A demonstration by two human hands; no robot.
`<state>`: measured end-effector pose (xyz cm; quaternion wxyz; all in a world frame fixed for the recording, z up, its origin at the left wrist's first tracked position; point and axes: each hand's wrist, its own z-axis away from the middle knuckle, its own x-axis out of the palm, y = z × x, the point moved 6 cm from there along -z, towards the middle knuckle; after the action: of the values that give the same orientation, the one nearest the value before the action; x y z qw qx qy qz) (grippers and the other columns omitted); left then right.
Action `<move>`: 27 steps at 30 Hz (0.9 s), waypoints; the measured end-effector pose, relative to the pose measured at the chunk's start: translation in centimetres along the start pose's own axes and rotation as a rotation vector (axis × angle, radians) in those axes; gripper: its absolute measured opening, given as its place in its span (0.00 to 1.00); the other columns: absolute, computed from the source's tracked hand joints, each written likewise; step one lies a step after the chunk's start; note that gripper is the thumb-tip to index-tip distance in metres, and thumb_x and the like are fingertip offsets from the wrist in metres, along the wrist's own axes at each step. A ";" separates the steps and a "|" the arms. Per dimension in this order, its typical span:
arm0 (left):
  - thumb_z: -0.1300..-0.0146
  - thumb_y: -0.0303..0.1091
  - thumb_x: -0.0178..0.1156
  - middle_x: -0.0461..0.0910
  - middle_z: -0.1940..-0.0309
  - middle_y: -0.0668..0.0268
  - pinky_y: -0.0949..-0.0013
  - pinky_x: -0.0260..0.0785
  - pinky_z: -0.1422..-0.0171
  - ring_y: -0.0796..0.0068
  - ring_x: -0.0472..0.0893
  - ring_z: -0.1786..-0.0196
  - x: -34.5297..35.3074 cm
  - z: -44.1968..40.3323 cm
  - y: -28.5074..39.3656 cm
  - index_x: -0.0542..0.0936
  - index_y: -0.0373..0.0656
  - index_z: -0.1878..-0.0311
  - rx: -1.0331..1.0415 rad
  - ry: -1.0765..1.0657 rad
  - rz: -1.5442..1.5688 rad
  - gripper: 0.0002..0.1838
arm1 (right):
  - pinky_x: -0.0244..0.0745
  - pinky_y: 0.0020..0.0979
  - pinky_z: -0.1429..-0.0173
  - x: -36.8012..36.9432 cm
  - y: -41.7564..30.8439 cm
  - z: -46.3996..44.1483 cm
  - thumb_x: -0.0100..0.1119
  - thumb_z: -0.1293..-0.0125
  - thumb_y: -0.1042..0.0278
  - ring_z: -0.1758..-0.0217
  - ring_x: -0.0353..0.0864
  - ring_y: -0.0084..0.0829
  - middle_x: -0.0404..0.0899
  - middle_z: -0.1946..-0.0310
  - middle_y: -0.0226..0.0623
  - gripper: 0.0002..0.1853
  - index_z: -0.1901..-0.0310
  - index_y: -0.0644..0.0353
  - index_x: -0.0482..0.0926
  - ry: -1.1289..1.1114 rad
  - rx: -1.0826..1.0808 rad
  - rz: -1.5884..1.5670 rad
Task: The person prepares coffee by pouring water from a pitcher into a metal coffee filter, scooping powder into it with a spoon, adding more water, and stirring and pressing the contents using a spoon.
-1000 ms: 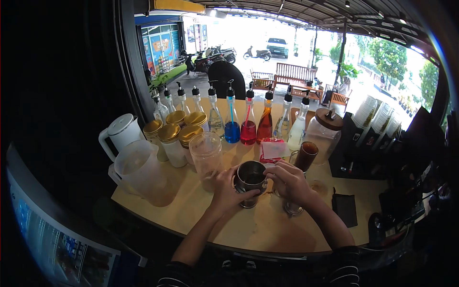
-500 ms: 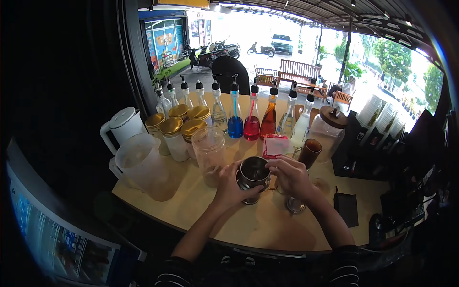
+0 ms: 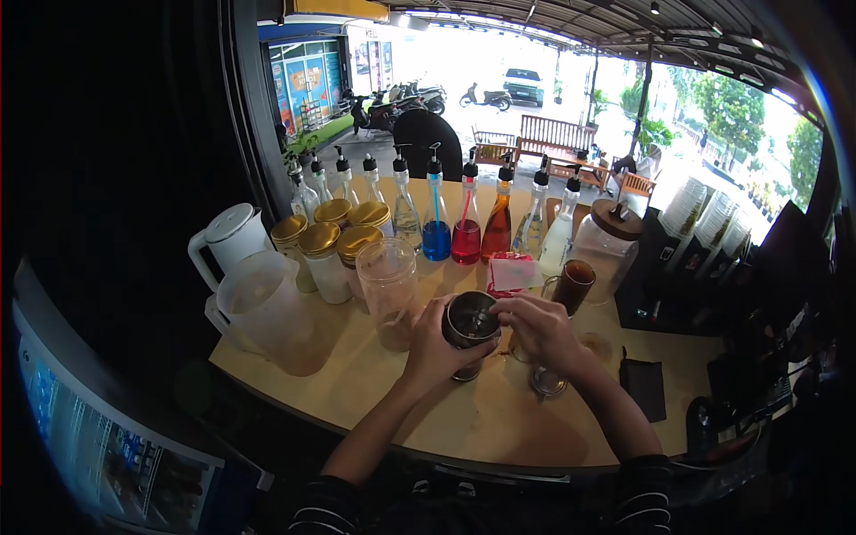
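My left hand (image 3: pixel 430 349) is wrapped around a dark metal cup (image 3: pixel 465 334), which is tilted so that its open mouth faces me. Something shiny shows inside it, too dim to make out. At the cup's right rim my right hand (image 3: pixel 542 334) is closed, fingertips pinched together over the mouth. Whatever they pinch is hidden. Just left of the cup stands a clear plastic jar (image 3: pixel 386 294). Below my right hand a small round glass or metal piece (image 3: pixel 547 382) rests on the wooden counter (image 3: pixel 481 428).
Behind stand several pump bottles (image 3: pixel 436 236) and gold-lidded jars (image 3: pixel 319 241). A frosted pitcher (image 3: pixel 259 303) and white kettle (image 3: pixel 234 236) are left. To the right are a brown-filled glass (image 3: pixel 575 283), a wooden-lidded jar (image 3: pixel 606 250), a dark pouch (image 3: pixel 642 388) and stacked cups (image 3: pixel 700 218).
The cup's mouth has tipped slightly more toward me, and my right fingertips have shifted a little to the left over its rim. The whole view has shifted slightly.
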<state>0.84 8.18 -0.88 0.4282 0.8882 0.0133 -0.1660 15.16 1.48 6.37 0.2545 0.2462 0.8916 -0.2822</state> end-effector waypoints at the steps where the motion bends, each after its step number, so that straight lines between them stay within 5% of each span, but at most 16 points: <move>1: 0.63 0.49 0.79 0.78 0.54 0.59 0.59 0.67 0.41 0.61 0.80 0.51 -0.1 0.0 0.3 0.73 0.38 0.47 0.001 -0.001 0.001 0.41 | 0.74 0.35 0.64 -0.3 0.3 0.0 0.61 0.40 0.79 0.69 0.79 0.39 0.76 0.72 0.41 0.10 0.56 0.63 0.77 0.024 0.012 -0.003; 8: 0.63 0.40 0.79 0.78 0.53 0.59 0.61 0.71 0.43 0.64 0.80 0.50 -0.7 -0.7 2.1 0.73 0.38 0.46 0.122 0.017 -0.112 0.39 | 0.76 0.31 0.64 -1.4 -1.7 -0.1 0.61 0.41 0.80 0.66 0.83 0.37 0.80 0.68 0.42 0.10 0.57 0.63 0.78 0.047 -0.064 0.048; 13: 0.64 0.38 0.78 0.77 0.52 0.59 0.61 0.70 0.42 0.62 0.78 0.48 -0.9 -1.1 2.9 0.73 0.39 0.45 0.154 0.007 -0.116 0.39 | 0.77 0.29 0.61 -1.1 -1.8 0.0 0.57 0.35 0.78 0.67 0.83 0.28 0.82 0.67 0.39 0.07 0.56 0.65 0.78 0.081 0.069 -0.016; 15: 0.64 0.41 0.77 0.78 0.51 0.63 0.54 0.55 0.32 0.60 0.75 0.45 -0.9 -1.2 2.9 0.71 0.45 0.42 0.138 -0.025 -0.111 0.41 | 0.76 0.28 0.60 -0.9 0.2 0.2 0.56 0.33 0.77 0.64 0.83 0.25 0.81 0.66 0.37 0.07 0.54 0.65 0.77 0.146 0.191 -0.231; 18: 0.63 0.40 0.76 0.78 0.48 0.64 0.50 0.50 0.29 0.60 0.75 0.43 -0.9 -1.3 3.0 0.69 0.46 0.40 0.149 -0.028 -0.066 0.42 | 0.74 0.26 0.57 -0.5 1.3 0.5 0.52 0.30 0.73 0.60 0.79 0.20 0.79 0.66 0.33 0.08 0.52 0.65 0.75 0.147 0.328 -0.483; 22: 0.66 0.35 0.77 0.76 0.50 0.61 0.60 0.65 0.37 0.61 0.75 0.45 -2.2 -2.1 3.4 0.72 0.42 0.42 0.190 -0.028 -0.086 0.41 | 0.70 0.23 0.55 -0.8 0.7 0.5 0.45 0.26 0.70 0.62 0.71 0.17 0.72 0.68 0.28 0.10 0.50 0.65 0.73 0.033 0.394 -0.532; 27: 0.64 0.39 0.77 0.76 0.43 0.66 0.52 0.46 0.25 0.64 0.73 0.38 -1.8 -2.4 2.5 0.69 0.48 0.38 0.170 -0.191 -0.141 0.45 | 0.70 0.24 0.56 -1.6 0.8 -0.9 0.45 0.26 0.70 0.64 0.72 0.18 0.73 0.69 0.29 0.10 0.53 0.65 0.75 -0.063 0.338 -0.411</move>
<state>0.23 8.66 2.98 0.3382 0.8983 0.0206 -0.2798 16.50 2.11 7.64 0.1749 0.0901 0.8546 -0.4805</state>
